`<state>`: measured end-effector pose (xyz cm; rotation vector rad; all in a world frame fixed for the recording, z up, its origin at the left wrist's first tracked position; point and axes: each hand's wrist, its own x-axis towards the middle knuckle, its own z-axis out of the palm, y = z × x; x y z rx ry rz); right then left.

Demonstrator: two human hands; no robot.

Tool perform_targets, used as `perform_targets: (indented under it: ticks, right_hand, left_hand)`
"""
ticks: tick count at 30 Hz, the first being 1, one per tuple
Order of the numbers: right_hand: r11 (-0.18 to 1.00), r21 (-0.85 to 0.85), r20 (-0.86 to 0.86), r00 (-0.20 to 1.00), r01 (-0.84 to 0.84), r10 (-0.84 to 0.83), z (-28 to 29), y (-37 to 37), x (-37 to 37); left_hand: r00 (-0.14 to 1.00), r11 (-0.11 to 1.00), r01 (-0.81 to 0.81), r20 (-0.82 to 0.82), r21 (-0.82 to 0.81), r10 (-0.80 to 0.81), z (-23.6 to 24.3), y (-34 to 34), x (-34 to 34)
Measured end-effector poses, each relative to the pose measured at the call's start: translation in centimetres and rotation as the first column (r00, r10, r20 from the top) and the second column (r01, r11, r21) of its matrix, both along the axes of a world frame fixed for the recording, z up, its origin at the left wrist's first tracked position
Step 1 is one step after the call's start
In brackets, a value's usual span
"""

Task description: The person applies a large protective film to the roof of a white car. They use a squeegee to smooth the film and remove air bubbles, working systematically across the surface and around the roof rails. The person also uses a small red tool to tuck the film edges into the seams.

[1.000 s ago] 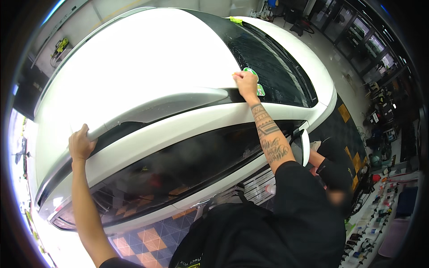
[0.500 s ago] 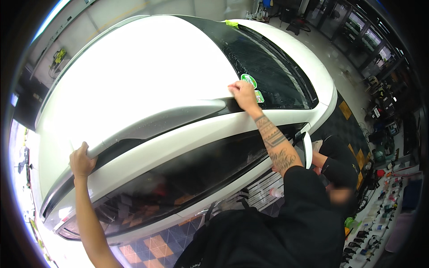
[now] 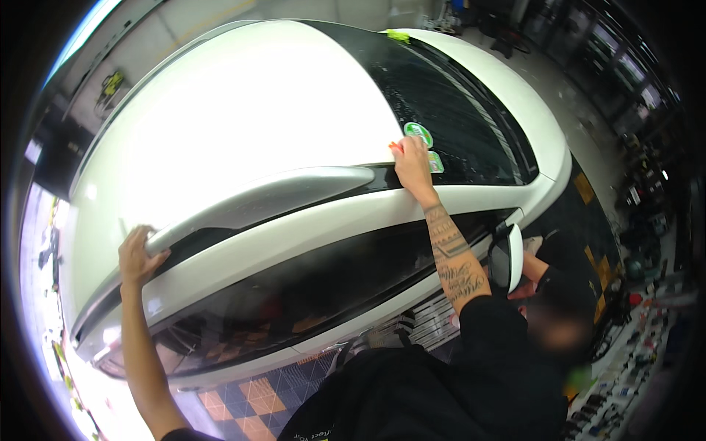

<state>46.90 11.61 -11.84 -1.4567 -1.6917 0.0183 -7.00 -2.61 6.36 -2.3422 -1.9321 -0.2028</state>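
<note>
A white car's roof (image 3: 243, 110) spreads below me, with a silver roof rail (image 3: 279, 187) along its near side. My left hand (image 3: 138, 256) is curled over the rear end of that rail, thumb on the near side. At the roof's front corner, beside the dark windshield (image 3: 471, 140), my right hand (image 3: 414, 167) has its fingers closed in a pinch. A small orange-red spot shows at these fingertips; what it is I cannot make out. Two green-and-white stickers (image 3: 418, 134) sit on the glass right by this hand.
Another person (image 3: 566, 287) crouches near the side mirror (image 3: 505, 257), at my right. A yellow-green cloth (image 3: 398, 35) lies at the windshield's far edge. Several bottles (image 3: 621, 382) line a shelf at the lower right. Checkered floor tiles (image 3: 257, 397) show beneath the car's side.
The whole view has shifted slightly. My left hand's fingers reach further over the rail end, with the thumb now showing. An orange-red spot has appeared at my right fingertips, which stay near the roof corner.
</note>
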Motion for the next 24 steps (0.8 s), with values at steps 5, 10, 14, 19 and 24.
perform_targets:
  ticks: [5,10,14,19,24]
  right_hand:
    - [0.999,0.028,-0.189,0.981,0.034,-0.028,0.3,-5.0,-4.3]
    - [0.992,-0.032,-0.257,0.958,0.122,-0.126,-0.3,-5.4,-2.4]
    - [0.990,-0.022,-0.275,0.951,0.137,-0.138,-0.3,-5.4,-2.6]
    - [0.982,-0.058,-0.287,0.939,0.182,-0.191,-0.4,-5.1,-1.9]
    - [0.984,0.053,-0.351,0.925,0.172,-0.143,-0.4,-5.2,-3.3]
  left_hand:
    - [0.927,0.893,-0.372,-0.059,-0.253,0.370,-2.4,6.3,-8.2]
    - [0.793,0.792,-0.608,-0.105,-0.065,0.600,-4.5,16.5,-2.5]
    - [0.919,0.928,-0.372,-0.153,-0.027,0.364,-5.8,24.7,7.4]
    - [0.976,0.998,0.028,-0.213,-0.057,-0.040,-7.9,28.1,24.6]
    - [0.736,0.753,0.594,-0.189,-0.281,-0.651,-7.8,23.5,27.5]
